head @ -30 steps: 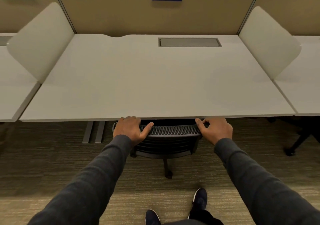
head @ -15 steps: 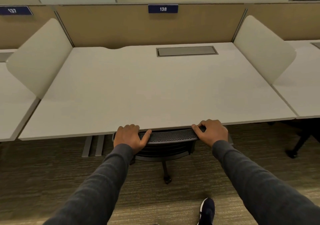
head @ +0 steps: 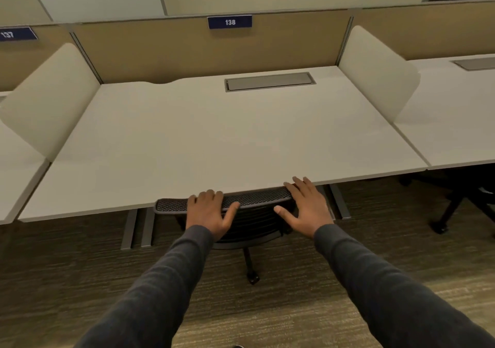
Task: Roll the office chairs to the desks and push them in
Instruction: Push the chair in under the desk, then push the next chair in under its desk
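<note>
Chair (head: 249, 203) sits tucked under the tabletop (head: 214, 138), its mesh back top flush against the front edge, seat hidden beneath; one caster (head: 252, 278) shows on the carpet (head: 67, 275). Left hand (head: 210, 212) lies over the back's top rail, fingers curled on it, thumb spread along the rim. Right hand (head: 308, 207) is open and flat, fingertips reaching the tabletop edge, gripping nothing. Carpet lies bare behind the chair. Curved dividers (head: 51, 106) flank the pale surface, a grey hatch (head: 269, 81) is set near the back panel, and sign 138 (head: 229, 22) hangs above. Another chair base (head: 455, 205) stands under the right-hand tabletop (head: 455, 122).
</note>
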Action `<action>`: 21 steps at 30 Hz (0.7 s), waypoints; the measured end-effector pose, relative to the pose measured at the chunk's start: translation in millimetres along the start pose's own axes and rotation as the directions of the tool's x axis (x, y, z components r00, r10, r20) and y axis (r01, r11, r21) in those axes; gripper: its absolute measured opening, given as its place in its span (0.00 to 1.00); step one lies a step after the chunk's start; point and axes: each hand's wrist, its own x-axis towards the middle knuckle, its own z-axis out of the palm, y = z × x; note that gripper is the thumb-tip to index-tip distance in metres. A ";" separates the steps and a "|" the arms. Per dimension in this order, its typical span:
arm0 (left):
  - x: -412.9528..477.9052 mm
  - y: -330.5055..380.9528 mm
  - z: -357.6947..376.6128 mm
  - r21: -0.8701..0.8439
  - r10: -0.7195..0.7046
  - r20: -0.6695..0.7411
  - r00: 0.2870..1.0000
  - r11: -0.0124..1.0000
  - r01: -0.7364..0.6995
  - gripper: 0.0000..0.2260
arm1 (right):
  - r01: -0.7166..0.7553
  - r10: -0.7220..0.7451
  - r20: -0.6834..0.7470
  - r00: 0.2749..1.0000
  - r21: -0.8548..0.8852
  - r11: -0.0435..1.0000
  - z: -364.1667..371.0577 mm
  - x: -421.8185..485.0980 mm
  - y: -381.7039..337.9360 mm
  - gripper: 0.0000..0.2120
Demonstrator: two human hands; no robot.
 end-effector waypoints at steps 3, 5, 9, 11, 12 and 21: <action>-2.3 69.9 5.5 -0.021 0.127 0.017 0.992 0.992 -0.127 0.35 | 0.029 -0.028 -0.025 0.999 0.042 0.999 -3.3 -25.2 8.8 0.39; -4.6 107.8 14.1 -0.041 0.182 0.052 0.982 0.983 -0.180 0.36 | 0.046 -0.043 -0.027 0.999 0.095 0.994 -7.0 -40.0 14.2 0.40; -28.0 221.9 27.6 -0.033 0.262 0.071 0.962 0.965 -0.260 0.35 | -0.005 0.008 -0.021 1.000 0.132 0.991 -27.5 -113.8 89.5 0.41; -37.3 262.9 35.6 -0.038 0.308 0.087 0.947 0.951 -0.306 0.35 | -0.041 0.044 -0.020 0.999 0.121 0.992 -33.4 -141.6 122.7 0.40; -48.8 303.8 37.5 -0.051 0.327 0.075 0.942 0.945 -0.324 0.35 | -0.067 0.069 -0.013 0.998 0.108 0.992 -42.3 -166.6 155.8 0.40; -78.1 520.2 41.9 -0.076 0.424 0.115 0.898 0.906 -0.417 0.34 | -0.182 0.182 -0.028 0.983 0.005 0.983 -109.0 -277.7 325.2 0.41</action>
